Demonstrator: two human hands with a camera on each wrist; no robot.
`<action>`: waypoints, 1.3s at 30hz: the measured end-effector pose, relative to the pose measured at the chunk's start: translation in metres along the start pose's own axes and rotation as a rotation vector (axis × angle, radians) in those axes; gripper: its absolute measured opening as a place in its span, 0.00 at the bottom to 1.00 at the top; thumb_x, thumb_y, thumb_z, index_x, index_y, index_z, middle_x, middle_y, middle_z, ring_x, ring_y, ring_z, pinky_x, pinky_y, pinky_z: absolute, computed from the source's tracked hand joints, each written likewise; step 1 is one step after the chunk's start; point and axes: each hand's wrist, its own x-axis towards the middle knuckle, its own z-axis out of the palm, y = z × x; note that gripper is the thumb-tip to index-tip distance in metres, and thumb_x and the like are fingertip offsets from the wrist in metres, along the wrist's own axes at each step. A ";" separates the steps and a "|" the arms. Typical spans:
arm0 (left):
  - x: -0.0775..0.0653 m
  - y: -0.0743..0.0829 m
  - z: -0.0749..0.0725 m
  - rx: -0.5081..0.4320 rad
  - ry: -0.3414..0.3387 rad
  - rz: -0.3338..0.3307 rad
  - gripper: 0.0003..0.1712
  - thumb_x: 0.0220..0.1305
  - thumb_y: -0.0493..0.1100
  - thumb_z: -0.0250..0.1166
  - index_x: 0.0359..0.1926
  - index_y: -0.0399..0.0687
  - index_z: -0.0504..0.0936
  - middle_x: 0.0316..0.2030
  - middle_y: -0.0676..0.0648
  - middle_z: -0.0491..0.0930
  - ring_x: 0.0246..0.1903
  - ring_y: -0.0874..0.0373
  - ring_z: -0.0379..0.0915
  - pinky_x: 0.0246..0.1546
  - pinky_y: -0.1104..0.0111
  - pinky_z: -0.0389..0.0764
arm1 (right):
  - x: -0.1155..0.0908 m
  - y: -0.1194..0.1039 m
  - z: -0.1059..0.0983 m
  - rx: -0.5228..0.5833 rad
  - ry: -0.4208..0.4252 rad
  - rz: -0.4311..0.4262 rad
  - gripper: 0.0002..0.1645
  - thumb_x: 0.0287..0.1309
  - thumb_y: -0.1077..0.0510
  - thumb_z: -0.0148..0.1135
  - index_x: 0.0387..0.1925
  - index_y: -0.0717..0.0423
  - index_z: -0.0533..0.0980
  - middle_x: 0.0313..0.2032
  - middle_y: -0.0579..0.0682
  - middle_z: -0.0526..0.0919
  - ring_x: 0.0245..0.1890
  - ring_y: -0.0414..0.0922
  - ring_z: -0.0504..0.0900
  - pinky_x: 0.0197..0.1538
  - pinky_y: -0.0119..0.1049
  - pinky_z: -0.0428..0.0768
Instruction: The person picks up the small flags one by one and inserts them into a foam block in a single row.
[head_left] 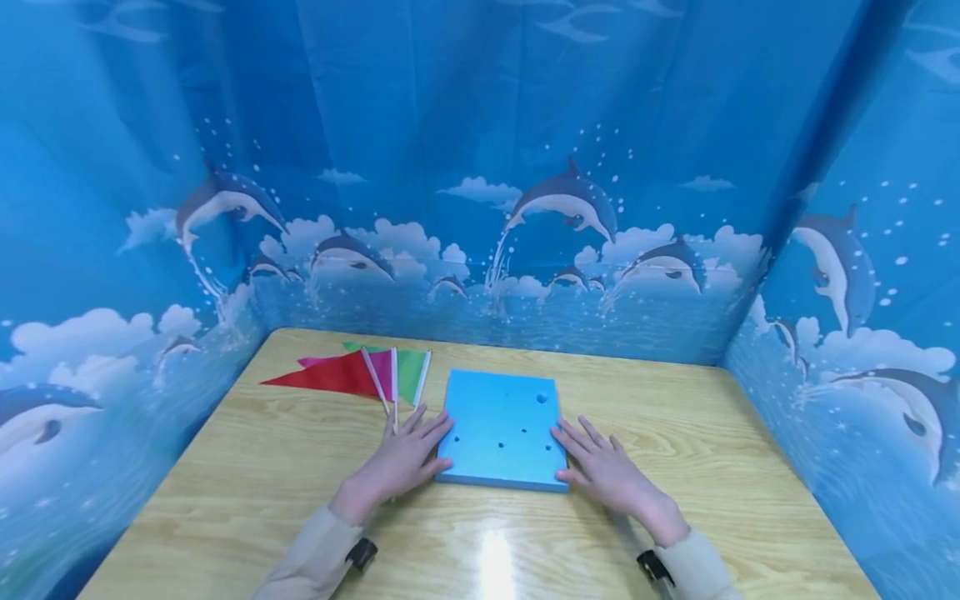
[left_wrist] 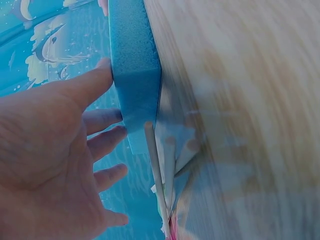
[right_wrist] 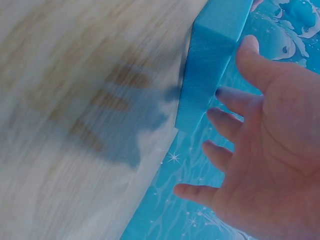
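A square blue foam block (head_left: 487, 408) with several small holes and one larger hole lies flat on the table. My left hand (head_left: 397, 458) spreads its straight fingers over the block's left edge, and in the left wrist view thumb and fingertips touch the blue foam (left_wrist: 135, 90). On the opposite side, my right hand (head_left: 611, 475) rests its fingertips on the right edge, the little finger held apart in the right wrist view. Beyond the left hand lie a red pennant (head_left: 337, 375), a magenta pennant (head_left: 383, 367) and a green pennant (head_left: 409, 371), their thin sticks running under that hand.
The wood-grain table (head_left: 660, 417) has its far edge against a blue curtain (head_left: 420, 125) printed with dolphins and clouds. More curtain hangs along the left and right sides. Black bands (head_left: 362, 553) sit at both sleeve cuffs.
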 end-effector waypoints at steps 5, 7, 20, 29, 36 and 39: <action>-0.002 0.000 0.002 -0.005 -0.009 -0.013 0.40 0.69 0.59 0.64 0.76 0.51 0.64 0.76 0.47 0.61 0.78 0.38 0.41 0.73 0.31 0.37 | -0.001 0.001 -0.001 0.003 -0.039 0.017 0.42 0.72 0.40 0.55 0.78 0.54 0.58 0.78 0.57 0.55 0.78 0.64 0.47 0.68 0.79 0.49; -0.004 0.001 0.003 -0.003 -0.010 -0.020 0.40 0.69 0.59 0.64 0.76 0.52 0.64 0.76 0.48 0.61 0.78 0.39 0.41 0.73 0.32 0.36 | -0.001 0.001 -0.001 0.005 -0.050 0.023 0.43 0.72 0.38 0.54 0.78 0.53 0.57 0.78 0.56 0.55 0.78 0.64 0.46 0.69 0.78 0.49; 0.001 -0.001 -0.001 -0.066 0.036 -0.018 0.37 0.70 0.56 0.65 0.73 0.47 0.68 0.73 0.44 0.66 0.77 0.38 0.46 0.72 0.30 0.41 | -0.001 0.001 -0.001 0.037 -0.049 0.025 0.42 0.72 0.39 0.55 0.78 0.53 0.57 0.78 0.56 0.54 0.78 0.64 0.45 0.68 0.78 0.48; 0.014 -0.026 -0.028 -0.341 0.283 -0.299 0.27 0.73 0.47 0.63 0.68 0.43 0.74 0.63 0.39 0.77 0.62 0.41 0.72 0.62 0.46 0.76 | -0.001 0.000 -0.002 0.043 -0.041 0.012 0.42 0.72 0.40 0.55 0.78 0.53 0.57 0.78 0.56 0.55 0.78 0.65 0.46 0.68 0.78 0.49; 0.016 -0.060 -0.030 -0.398 0.417 -0.471 0.20 0.72 0.41 0.60 0.58 0.31 0.78 0.51 0.33 0.83 0.53 0.39 0.80 0.56 0.46 0.78 | 0.000 0.002 -0.002 0.044 -0.045 0.011 0.42 0.72 0.39 0.54 0.78 0.53 0.56 0.78 0.55 0.54 0.78 0.64 0.45 0.68 0.78 0.50; 0.015 -0.067 -0.027 -0.447 0.343 -0.536 0.22 0.74 0.43 0.58 0.58 0.28 0.76 0.50 0.31 0.83 0.47 0.41 0.83 0.53 0.50 0.81 | 0.000 0.002 -0.002 0.046 -0.048 0.014 0.42 0.72 0.39 0.54 0.78 0.53 0.56 0.78 0.55 0.54 0.78 0.64 0.45 0.68 0.78 0.50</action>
